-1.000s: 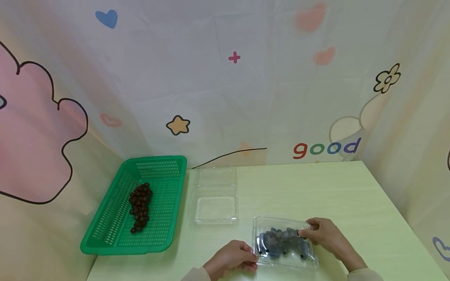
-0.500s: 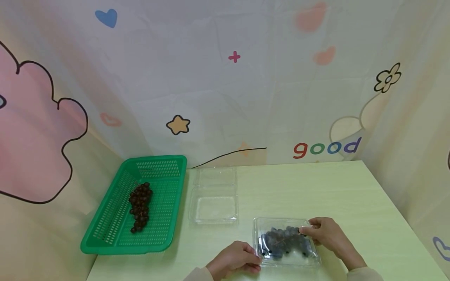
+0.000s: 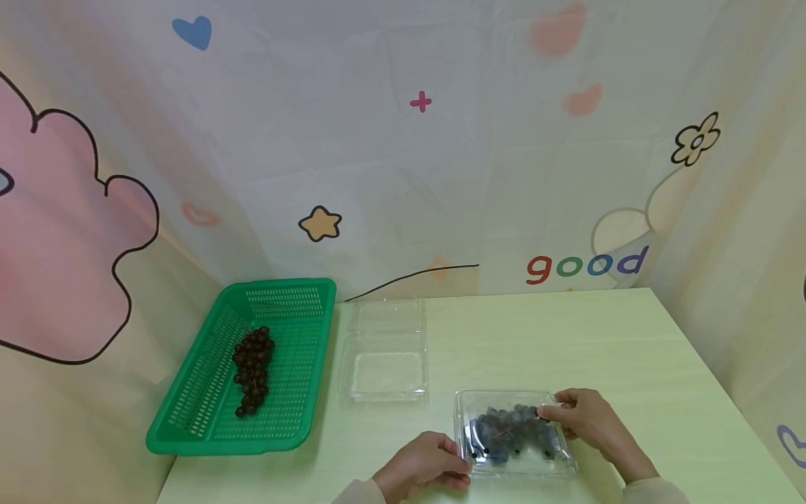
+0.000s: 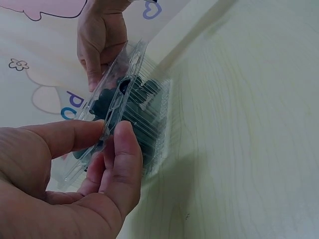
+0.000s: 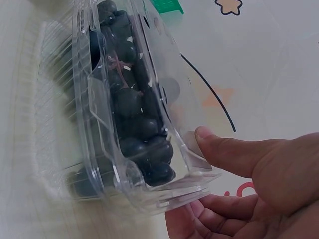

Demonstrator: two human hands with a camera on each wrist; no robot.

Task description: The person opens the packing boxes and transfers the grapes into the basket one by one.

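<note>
A closed clear plastic clamshell box (image 3: 504, 397) with a bunch of dark grapes (image 5: 132, 102) inside sits at the table's near side. My left hand (image 3: 423, 463) pinches its rim at the near left corner, thumb and forefinger on either side of the edge in the left wrist view. On the far right end, my right hand (image 3: 590, 422) grips the box, its thumb (image 5: 219, 149) on the lid and the other fingers below the rim. Farther back and left lies an open, empty clamshell box (image 3: 384, 371), lid folded away.
A green plastic basket (image 3: 305, 413) stands at the left, holding a bunch of reddish-brown grapes (image 3: 253, 367). Behind the pale table (image 3: 567, 336) hangs a printed curtain (image 3: 378, 140).
Over the last second the box of grapes and my left hand have shifted slightly right, and the box has turned a little straighter. Both hands keep their hold.
</note>
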